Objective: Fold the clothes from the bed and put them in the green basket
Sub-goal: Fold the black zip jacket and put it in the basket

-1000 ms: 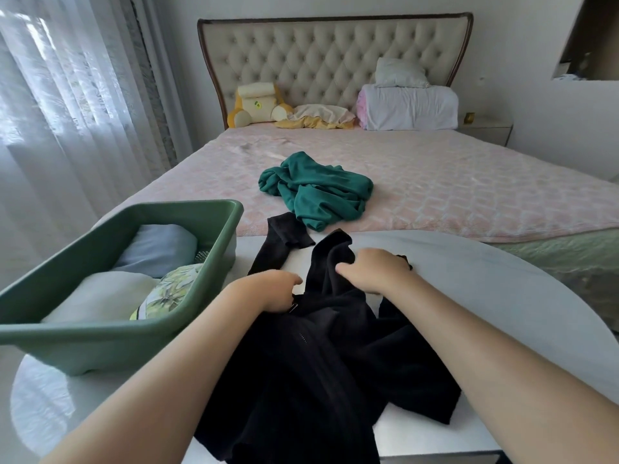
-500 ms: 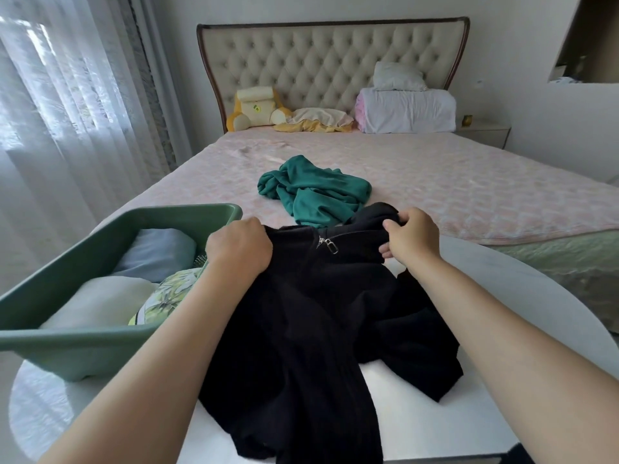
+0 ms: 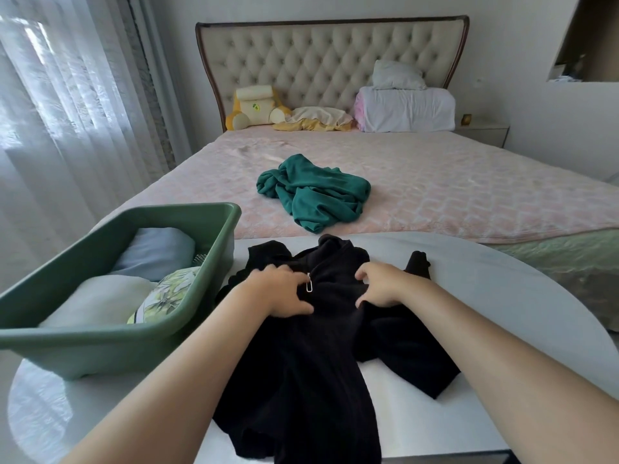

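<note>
Left hand (image 3: 284, 291) and right hand (image 3: 385, 287) pressed loose-fingered on the black garment (image 3: 318, 363). Bare worktop (image 3: 502, 296) lay right, green basket (image 3: 87, 353) left.

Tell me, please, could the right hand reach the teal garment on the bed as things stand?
Probably yes: the right hand rests on the black garment, and nothing stands between it and the teal garment on the bed just past the table edge.

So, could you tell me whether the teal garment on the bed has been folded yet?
Not folded. The teal garment lies crumpled in a loose heap on the pink bedspread, its fabric bunched unevenly.
</note>
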A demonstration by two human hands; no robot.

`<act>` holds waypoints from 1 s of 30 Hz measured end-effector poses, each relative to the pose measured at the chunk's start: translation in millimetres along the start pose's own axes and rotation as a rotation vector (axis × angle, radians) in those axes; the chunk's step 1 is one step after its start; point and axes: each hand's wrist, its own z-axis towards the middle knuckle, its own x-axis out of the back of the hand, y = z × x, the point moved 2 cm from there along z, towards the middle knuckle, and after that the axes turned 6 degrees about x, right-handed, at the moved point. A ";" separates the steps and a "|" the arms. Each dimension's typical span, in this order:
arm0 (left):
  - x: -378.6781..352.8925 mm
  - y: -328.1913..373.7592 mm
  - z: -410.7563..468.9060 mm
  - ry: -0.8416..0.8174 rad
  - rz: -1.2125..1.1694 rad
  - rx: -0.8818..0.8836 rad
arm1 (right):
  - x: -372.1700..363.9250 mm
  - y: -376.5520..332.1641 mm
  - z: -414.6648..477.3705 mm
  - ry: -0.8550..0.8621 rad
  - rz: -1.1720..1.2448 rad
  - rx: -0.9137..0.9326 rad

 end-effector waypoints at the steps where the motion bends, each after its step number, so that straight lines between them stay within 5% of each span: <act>1: -3.8 -1.3 -1.5 -0.089 -0.007 0.010 | 2.8 -0.5 -4.4 0.008 -0.025 0.021; 4: -5.1 -1.3 -3.2 -0.161 -0.267 -0.058 | 21.7 11.7 -9.4 0.164 -0.329 -0.070; 6: 2.2 3.7 -4.6 -0.045 -0.410 -0.091 | 31.5 22.9 -12.5 0.147 -0.541 -0.206; 8: 7.5 6.1 -4.1 0.066 -0.393 -0.074 | 32.4 31.0 -17.8 0.038 -0.682 -0.348; 11: 2.1 7.2 -4.4 -0.047 -0.305 -0.026 | 26.5 36.0 -12.6 0.079 -0.837 -0.321; 14: -1.2 11.7 -7.9 -0.241 -0.227 -0.025 | 13.6 24.7 -2.5 0.285 -0.614 0.005; 19: 10.6 9.6 -11.7 -0.409 -0.136 0.112 | -10.9 15.7 -4.7 -0.016 -0.049 0.173; 22: 0.1 7.1 -10.2 -0.530 -0.299 0.186 | -6.8 15.7 -3.3 0.056 0.168 0.226; 27: -14.5 -0.4 18.3 -0.022 -0.364 0.291 | 5.7 34.1 3.4 0.461 0.235 0.136; 30: -16.4 1.8 32.9 -0.032 -0.495 0.365 | 5.6 43.5 14.5 0.470 0.205 0.038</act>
